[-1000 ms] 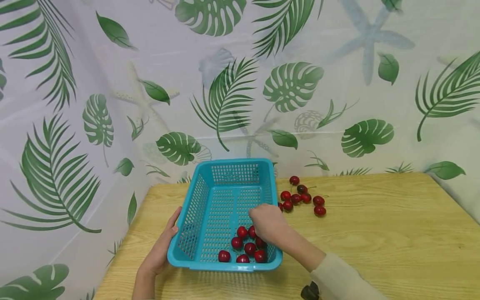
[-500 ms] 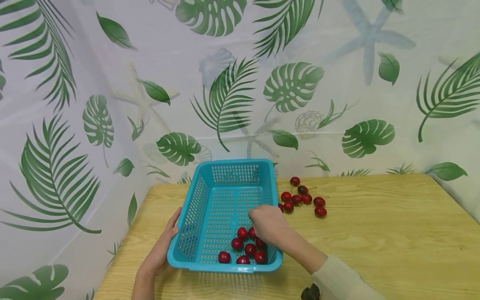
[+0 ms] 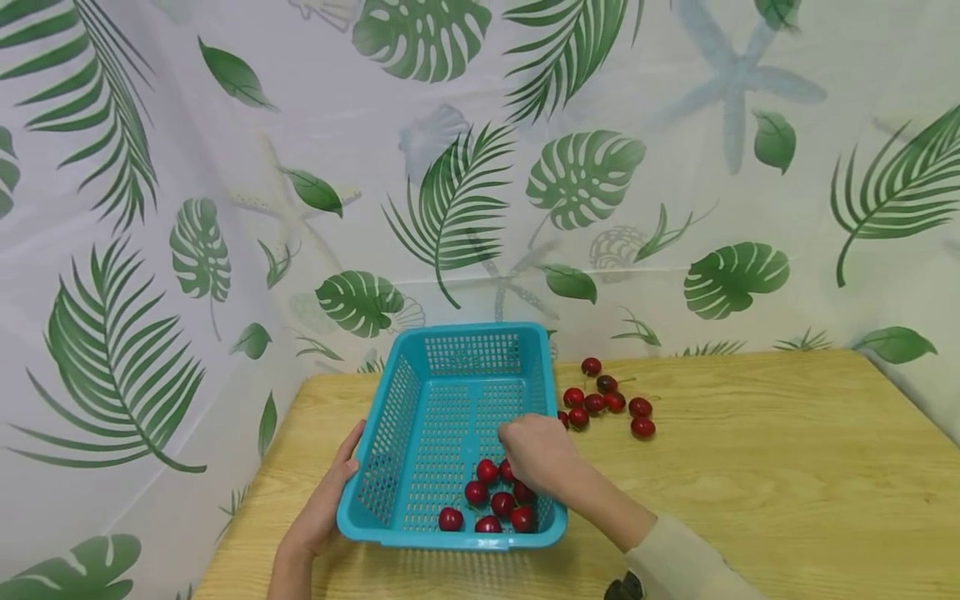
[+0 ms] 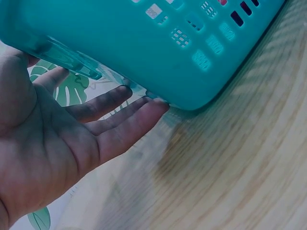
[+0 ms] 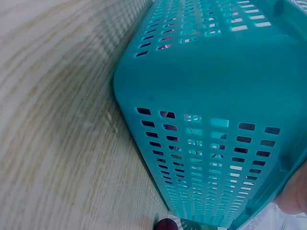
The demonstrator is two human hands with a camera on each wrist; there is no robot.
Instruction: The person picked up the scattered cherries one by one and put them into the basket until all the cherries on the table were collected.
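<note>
A blue plastic basket (image 3: 435, 539) with slotted walls stands on the wooden table, several red cherries (image 3: 502, 503) in its near right part. My left hand (image 3: 318, 508) is at the basket's left side; in the left wrist view, that hand (image 4: 62, 129) has nearly straight fingers touching the outside wall, and the thumb is mostly hidden. Over the right rim, my right hand (image 3: 542, 454) curls its fingers into the basket and grips the edge. Its fingertips are hidden. Only a small part of this hand (image 5: 293, 191) shows in the right wrist view, by the rim.
Several loose cherries (image 3: 594, 404) lie on the table (image 3: 787, 467) just right of the basket's far half. A leaf-printed cloth (image 3: 480, 208) hangs behind the table and along its left side. A small dark object (image 3: 624, 587) shows under the right sleeve.
Both hands keep the same place on the basket, and the cherries stay where they were. The whole head view has shifted slightly, so everything sits a little lower in it.
</note>
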